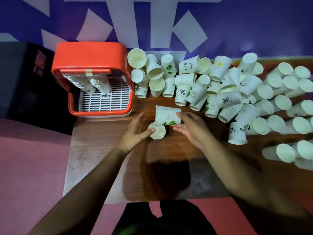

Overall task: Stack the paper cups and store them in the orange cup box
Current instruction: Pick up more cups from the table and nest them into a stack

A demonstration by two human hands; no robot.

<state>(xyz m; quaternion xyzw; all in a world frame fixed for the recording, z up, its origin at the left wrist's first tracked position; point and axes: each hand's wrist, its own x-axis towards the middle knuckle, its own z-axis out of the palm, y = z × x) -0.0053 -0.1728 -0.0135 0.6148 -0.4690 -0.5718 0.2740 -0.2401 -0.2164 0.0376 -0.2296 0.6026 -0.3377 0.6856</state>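
Two bare forearms are seen stretched over a wooden table [101, 158], where paper cups are being sorted. A printed cup [166, 116], marked in green and lying on its side with its wide mouth to the left, is pinched at its narrow end by the right hand [191, 129], thumb above and fingers below. Just beneath it and touching it, a lower cup [158, 134] is gripped by the left hand [135, 131], the thumb laid across its round face and the fingers curled behind. Both cups are held near the middle of the table, apart from the box. To the right, a panda cup [237, 134] is stood upside down at the edge of the heap. Beyond the hands, loose cups [194, 85] are piled along the far edge, some tipped over, some upturned, and long stacks [279, 78] are laid on their sides at far right. The orange box [91, 53] is set at the table's far left corner, touching the nearest loose cups, with its open side facing the camera. Two cup stacks [100, 83] are leaned inside it above a white slatted tray [105, 102]. A purple wall [254, 22] with white shapes is seen behind.
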